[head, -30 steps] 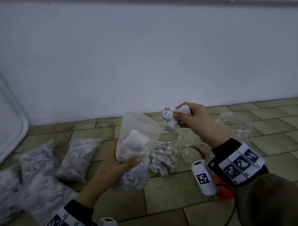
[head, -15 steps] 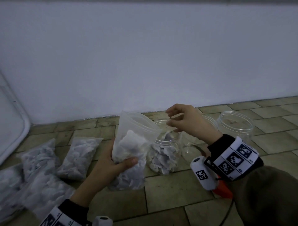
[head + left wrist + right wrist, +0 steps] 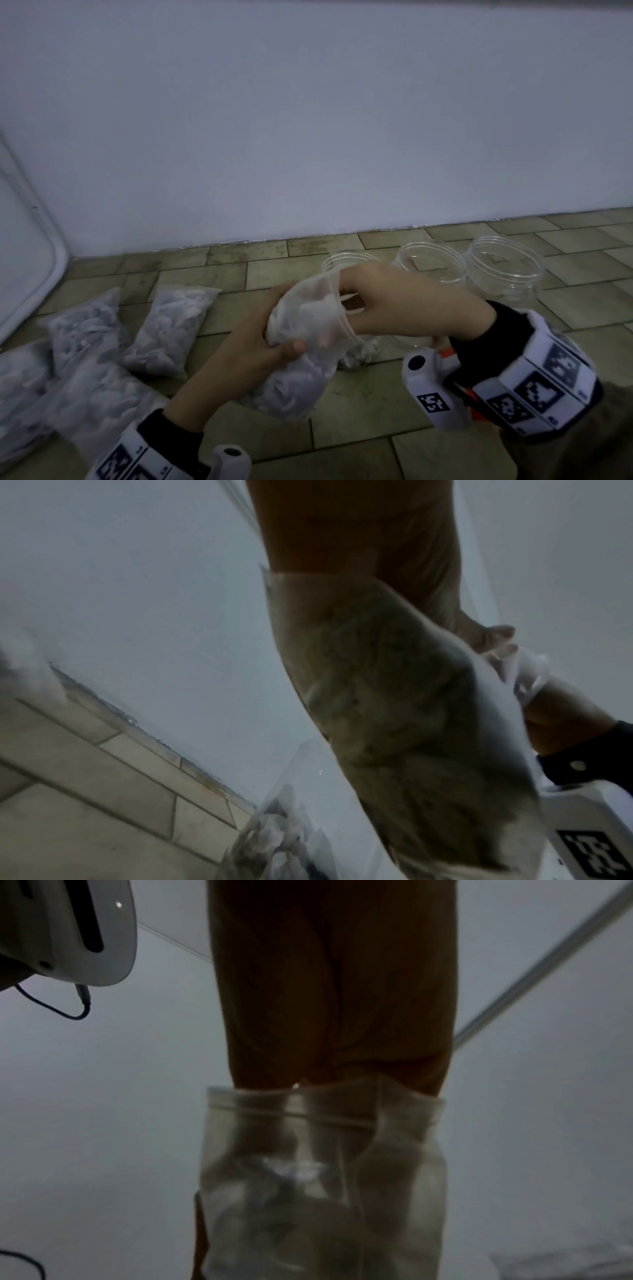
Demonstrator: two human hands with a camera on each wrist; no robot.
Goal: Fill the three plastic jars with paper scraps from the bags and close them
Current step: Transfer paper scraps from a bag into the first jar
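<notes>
My left hand (image 3: 287, 329) grips an open clear bag (image 3: 291, 387) of white paper scraps around its middle, above the tiled floor. The fingers of my right hand (image 3: 329, 315) are pushed into the bag's mouth, and the cloudy plastic hides how they lie. The right wrist view shows the same bag (image 3: 325, 1164) around those fingers. Three clear lidless jars stand in a row behind the hands. The left jar (image 3: 342, 263) is partly hidden and holds scraps (image 3: 274, 840). The middle jar (image 3: 431, 260) and right jar (image 3: 503, 267) look nearly empty.
Several sealed bags of scraps (image 3: 168, 325) lie in a heap on the floor (image 3: 359, 404) to the left. A white wall (image 3: 308, 137) runs close behind the jars. A white rounded panel (image 3: 20, 257) leans at the far left.
A second ago my right hand held scraps over the left jar, then dropped them in. It has since moved left and down, with its fingers now inside the bag. The bag is tilted lower.
</notes>
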